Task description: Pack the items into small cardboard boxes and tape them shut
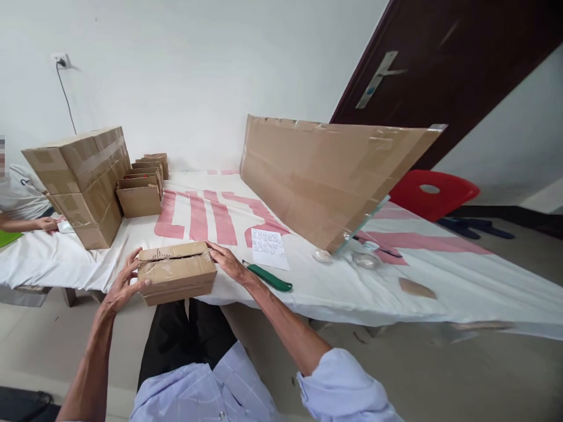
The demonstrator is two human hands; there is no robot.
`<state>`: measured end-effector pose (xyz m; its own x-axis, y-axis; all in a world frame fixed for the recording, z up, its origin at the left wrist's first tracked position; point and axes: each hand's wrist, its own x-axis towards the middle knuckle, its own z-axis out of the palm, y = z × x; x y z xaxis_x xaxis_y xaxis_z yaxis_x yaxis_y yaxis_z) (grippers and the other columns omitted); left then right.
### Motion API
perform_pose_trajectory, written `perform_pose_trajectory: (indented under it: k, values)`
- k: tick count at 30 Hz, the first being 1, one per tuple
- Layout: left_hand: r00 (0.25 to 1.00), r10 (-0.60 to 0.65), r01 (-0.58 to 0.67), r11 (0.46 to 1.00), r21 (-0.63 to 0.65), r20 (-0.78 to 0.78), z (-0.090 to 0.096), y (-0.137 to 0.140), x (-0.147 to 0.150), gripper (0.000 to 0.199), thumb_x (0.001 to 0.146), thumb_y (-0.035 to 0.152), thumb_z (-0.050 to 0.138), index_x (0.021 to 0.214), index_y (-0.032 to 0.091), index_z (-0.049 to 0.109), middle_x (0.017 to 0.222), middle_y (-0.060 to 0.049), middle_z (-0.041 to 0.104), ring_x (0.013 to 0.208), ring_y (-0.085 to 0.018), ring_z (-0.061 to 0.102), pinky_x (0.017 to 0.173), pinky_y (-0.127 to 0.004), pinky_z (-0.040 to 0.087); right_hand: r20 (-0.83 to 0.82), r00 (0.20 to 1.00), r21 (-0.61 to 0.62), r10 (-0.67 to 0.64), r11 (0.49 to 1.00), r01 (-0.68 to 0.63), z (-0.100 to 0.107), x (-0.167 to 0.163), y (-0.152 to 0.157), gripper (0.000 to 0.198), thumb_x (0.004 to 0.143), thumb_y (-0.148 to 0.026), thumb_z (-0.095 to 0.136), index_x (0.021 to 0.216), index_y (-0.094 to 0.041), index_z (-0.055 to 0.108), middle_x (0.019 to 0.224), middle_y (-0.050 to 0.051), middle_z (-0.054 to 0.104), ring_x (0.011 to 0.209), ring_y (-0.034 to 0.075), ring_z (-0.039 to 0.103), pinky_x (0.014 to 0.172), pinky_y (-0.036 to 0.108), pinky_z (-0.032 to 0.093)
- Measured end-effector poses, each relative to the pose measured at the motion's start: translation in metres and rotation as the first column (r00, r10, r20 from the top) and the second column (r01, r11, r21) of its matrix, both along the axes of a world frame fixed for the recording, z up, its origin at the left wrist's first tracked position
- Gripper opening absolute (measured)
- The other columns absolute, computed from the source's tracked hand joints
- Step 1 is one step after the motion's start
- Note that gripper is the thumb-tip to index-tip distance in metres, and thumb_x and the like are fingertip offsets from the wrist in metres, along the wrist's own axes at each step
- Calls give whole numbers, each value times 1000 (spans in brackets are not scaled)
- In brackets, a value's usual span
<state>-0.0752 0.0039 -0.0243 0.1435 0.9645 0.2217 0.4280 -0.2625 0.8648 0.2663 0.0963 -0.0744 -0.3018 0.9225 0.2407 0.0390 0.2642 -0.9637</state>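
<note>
A small brown cardboard box (178, 274) sits at the table's front edge, right before my body. Its top flaps nearly meet, with a narrow ragged gap between them. My left hand (125, 283) grips the box's left end, thumb on the front face and fingers at the back. At the other end, my right hand (226, 261) holds the top right corner with bent fingers. To the right of that hand lies a green-handled cutter (270, 278). A white sheet of paper (269, 247) with rows of small round drawings is just behind the cutter.
Taped cartons (83, 181) are stacked at left, beside a row of open cardboard boxes (139, 196). A large cardboard panel (325, 176) stands across the table. Clear tape rolls (366, 260) and a red chair (433, 196) are at right. Another person's hand (48, 224) shows far left.
</note>
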Motion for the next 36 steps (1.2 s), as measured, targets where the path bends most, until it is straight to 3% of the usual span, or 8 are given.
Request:
perform_pose_trajectory:
  k: [5,8,11,14,19,23,29,36]
  values:
    - [997,-14,15,1000,12,-78,-4,-3,1,68,77,61,83,137,32,73,159,-13,44,155,-42,37,118,-52,47,320,927,162,-194,976,149,-18,35,-2,49,100,-49,53,137,-21,69,141,14,68,128,30,65,107,48,54]
    - [995,-42,45,999,28,-88,-5,-5,1,67,78,59,83,139,33,72,155,-11,46,156,-41,35,120,-53,45,660,647,299,-382,924,240,-36,81,-17,38,98,-36,57,129,-19,70,131,15,67,123,29,64,104,43,51]
    - [995,-42,46,998,38,-88,-4,-7,4,68,78,59,83,140,34,71,155,-11,45,154,-41,37,118,-51,48,878,312,270,-362,915,301,-48,122,-33,28,96,-31,60,118,-17,71,125,17,67,121,31,62,96,39,50]
    - [994,-51,54,998,29,-96,-1,-9,6,65,80,59,81,139,34,72,159,-10,43,152,-41,40,118,-51,48,942,192,202,-276,921,332,-54,142,-41,24,98,-31,59,112,-17,72,123,16,68,117,31,64,89,37,48]
    - [993,-44,48,998,30,-112,0,-9,6,64,79,59,82,137,33,73,162,-11,42,150,-42,44,115,-52,50,914,246,252,-322,927,278,-58,142,-45,15,97,-29,57,104,-19,67,117,15,72,113,29,67,86,34,46]
    - [993,-35,40,998,40,-113,-1,-10,7,67,80,58,82,141,34,70,161,-10,45,148,-40,47,112,-49,53,811,411,268,-416,889,371,-48,135,-50,17,94,-36,56,106,-23,59,101,10,74,90,27,69,77,34,46]
    - [998,-28,31,997,64,-53,-5,-8,8,88,77,58,85,156,35,53,160,-11,47,146,-40,50,109,-47,56,493,803,278,-335,935,220,27,94,-57,28,88,-47,64,105,-25,62,98,6,76,90,26,71,80,35,52]
    - [995,-40,44,998,42,-90,-10,-5,6,87,78,60,84,155,33,53,160,-12,44,147,-40,49,109,-48,54,596,780,341,-194,940,-27,98,41,-52,16,88,-36,63,95,-24,70,86,0,74,73,18,61,69,30,43]
